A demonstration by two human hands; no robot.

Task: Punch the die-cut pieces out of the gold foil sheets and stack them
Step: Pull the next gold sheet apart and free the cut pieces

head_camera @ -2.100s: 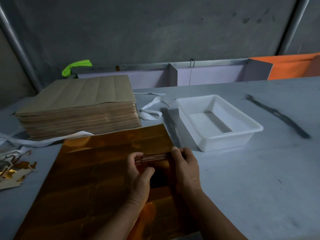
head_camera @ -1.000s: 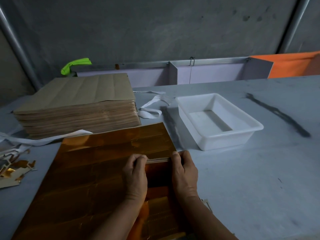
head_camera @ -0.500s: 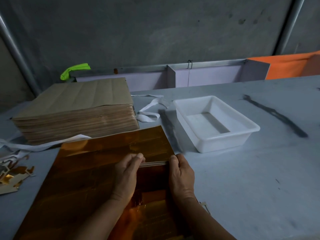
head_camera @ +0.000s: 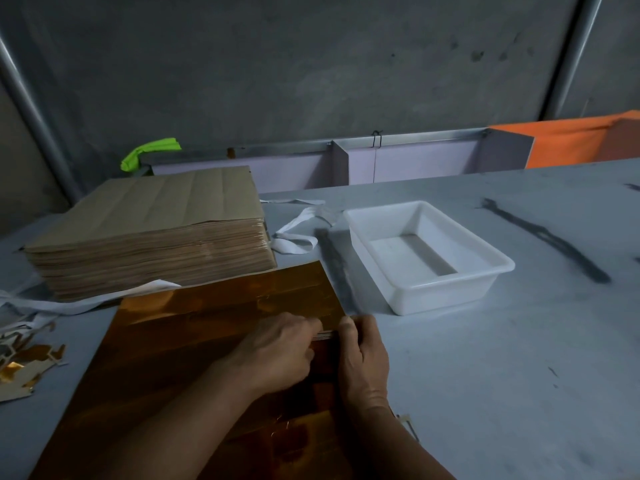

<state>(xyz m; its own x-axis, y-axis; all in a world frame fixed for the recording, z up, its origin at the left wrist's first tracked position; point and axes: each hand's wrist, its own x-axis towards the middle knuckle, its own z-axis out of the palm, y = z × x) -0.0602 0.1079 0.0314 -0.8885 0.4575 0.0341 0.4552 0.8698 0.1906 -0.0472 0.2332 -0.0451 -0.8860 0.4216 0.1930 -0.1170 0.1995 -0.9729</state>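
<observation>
1. Gold-and-white offcuts (head_camera: 33, 358) lie far left on the table (head_camera: 519, 375). A brown-backed sheet stack (head_camera: 149, 230) sits just behind the working sheet.
2. Gold foil sheet (head_camera: 194, 341) lies flat, long axis running away from the person.
3. Left hand (head_camera: 277, 351), fingers curled, pinches one end of the bundle of punched pieces (head_camera: 323, 336).
4. Right hand (head_camera: 363, 358) grips the other end. The bundle runs crosswise, near the sheet's right edge.
5. White plastic tray (head_camera: 429, 258) stands right and beyond; the right hand is nearer it.
</observation>
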